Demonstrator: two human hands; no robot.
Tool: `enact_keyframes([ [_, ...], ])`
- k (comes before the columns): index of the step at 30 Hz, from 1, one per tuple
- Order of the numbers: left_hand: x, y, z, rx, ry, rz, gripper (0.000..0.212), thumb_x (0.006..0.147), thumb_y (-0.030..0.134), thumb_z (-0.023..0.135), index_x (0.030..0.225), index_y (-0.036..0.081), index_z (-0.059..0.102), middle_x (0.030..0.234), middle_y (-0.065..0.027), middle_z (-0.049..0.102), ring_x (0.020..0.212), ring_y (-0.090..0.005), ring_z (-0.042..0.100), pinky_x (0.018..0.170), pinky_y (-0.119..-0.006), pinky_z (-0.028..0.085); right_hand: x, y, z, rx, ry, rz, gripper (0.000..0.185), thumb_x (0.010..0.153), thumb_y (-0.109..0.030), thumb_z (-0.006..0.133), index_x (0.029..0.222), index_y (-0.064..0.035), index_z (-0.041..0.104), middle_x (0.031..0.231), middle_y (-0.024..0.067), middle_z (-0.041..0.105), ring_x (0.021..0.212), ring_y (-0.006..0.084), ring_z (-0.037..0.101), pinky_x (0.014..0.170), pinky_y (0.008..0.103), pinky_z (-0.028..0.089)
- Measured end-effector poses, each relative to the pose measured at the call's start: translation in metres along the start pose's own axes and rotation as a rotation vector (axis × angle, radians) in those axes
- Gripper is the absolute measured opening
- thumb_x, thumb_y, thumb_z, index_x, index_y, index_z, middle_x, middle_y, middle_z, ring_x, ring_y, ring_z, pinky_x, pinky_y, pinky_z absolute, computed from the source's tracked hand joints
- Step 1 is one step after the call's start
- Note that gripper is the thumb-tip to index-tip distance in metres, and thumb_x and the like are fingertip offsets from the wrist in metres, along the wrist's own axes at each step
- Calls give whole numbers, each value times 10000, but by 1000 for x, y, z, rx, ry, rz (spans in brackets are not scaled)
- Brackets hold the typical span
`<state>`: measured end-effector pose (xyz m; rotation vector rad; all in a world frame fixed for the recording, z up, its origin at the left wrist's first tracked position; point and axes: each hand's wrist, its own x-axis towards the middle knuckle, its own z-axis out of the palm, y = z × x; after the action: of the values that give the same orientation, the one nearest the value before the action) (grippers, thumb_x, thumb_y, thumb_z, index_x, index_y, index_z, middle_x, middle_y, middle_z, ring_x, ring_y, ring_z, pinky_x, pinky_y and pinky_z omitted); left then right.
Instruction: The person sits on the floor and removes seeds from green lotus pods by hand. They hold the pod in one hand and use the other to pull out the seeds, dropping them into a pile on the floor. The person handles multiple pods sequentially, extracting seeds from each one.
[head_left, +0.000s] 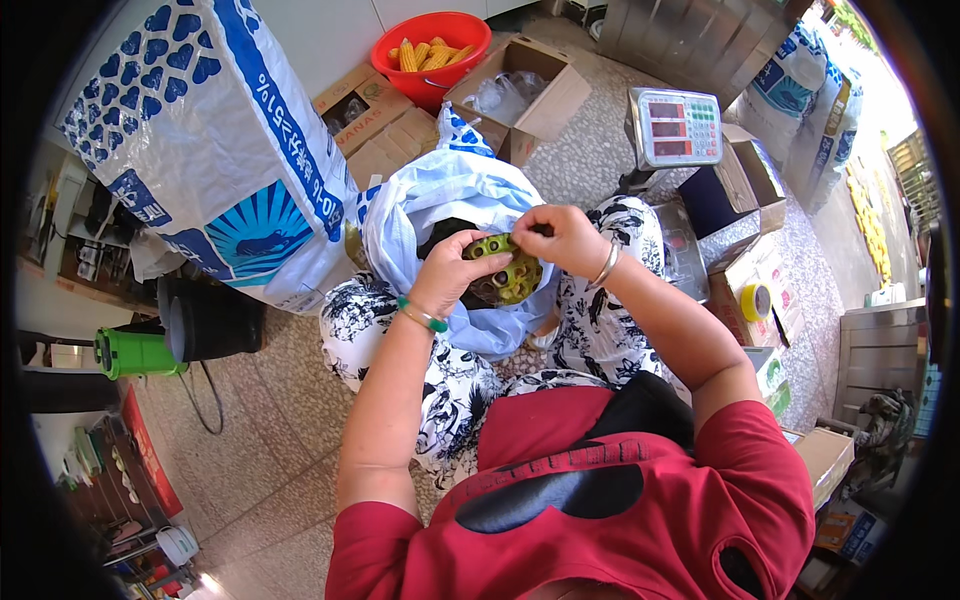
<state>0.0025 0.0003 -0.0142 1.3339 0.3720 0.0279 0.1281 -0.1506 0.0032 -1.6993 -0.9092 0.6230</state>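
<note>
My left hand (448, 271) holds a green lotus seed pod (517, 279), its thumb lying across the face. Several round holes show in the pod, some with dark seeds and some hollow. The curled fingers of my right hand (564, 234) pinch at the pod's upper right rim; whether a seed is between the fingertips is hidden. Below the pod, between my knees, stands a white-blue woven plastic sack (435, 184) with its mouth rolled open. Something dark shows inside it, mostly covered by my hands and the pod.
A large printed woven sack (187, 150) stands at the left. Beyond the open sack are a red basin (390, 49) of corn cobs and an open cardboard box (551, 97). To the right are a digital scale (675, 129), another carton (739, 187) and a yellow tape roll (755, 301).
</note>
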Motion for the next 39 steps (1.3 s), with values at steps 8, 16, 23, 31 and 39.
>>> enact_keyframes([
  [8,-1,7,1,-160,-57,-86,279,767,103,644,986,-22,523,906,-38,546,824,-84,516,761,-210,423,-1,25,-6,860,-49,417,161,833,-176,571,830,-15,565,657,4,498,518,81,443,469,190,365],
  [16,-2,7,2,-93,-44,-57,306,731,75,681,975,-23,525,900,-36,549,823,-83,520,750,-208,430,-1,23,4,-15,9,-53,223,812,-198,619,947,-21,621,696,4,549,573,62,493,503,186,376],
  [23,1,-2,-3,-52,49,-29,343,684,112,736,942,-21,553,876,-31,564,779,-86,529,707,-215,447,3,10,-5,677,140,391,93,817,-115,533,838,-32,570,704,24,547,597,89,510,490,208,392],
  [31,4,-8,-6,388,186,123,277,666,63,727,889,0,574,789,-6,576,702,-73,525,652,-206,450,-5,-9,19,26,-124,280,202,783,-177,609,884,-1,605,665,33,568,575,98,515,496,236,411],
  [39,4,-15,-13,364,76,117,269,601,87,764,792,5,594,736,-14,602,672,-73,530,642,-213,446,-10,-11,33,-266,-108,10,250,743,-227,633,799,14,598,727,161,609,682,301,588,636,355,464],
])
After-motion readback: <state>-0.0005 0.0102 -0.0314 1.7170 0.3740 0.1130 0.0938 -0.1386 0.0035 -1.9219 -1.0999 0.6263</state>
